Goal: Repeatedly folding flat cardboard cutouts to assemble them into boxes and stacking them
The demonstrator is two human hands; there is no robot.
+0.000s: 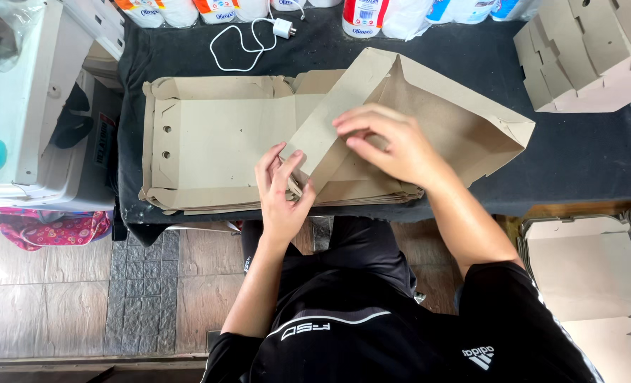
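Head view: one flat cardboard stack [216,149] lies on the bench [585,163]; atop it, left hand [281,193] pinches one folded box blank [401,113], right hand [390,145] presses spread.

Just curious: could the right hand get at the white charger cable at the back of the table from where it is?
Probably yes: the right hand has only flat cardboard and bare cloth before the cable.

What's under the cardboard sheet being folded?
A stack of flat cardboard blanks lies under the half-folded cardboard sheet, on the black table. The left hand and right hand press on the sheet. The stack's right part is covered.
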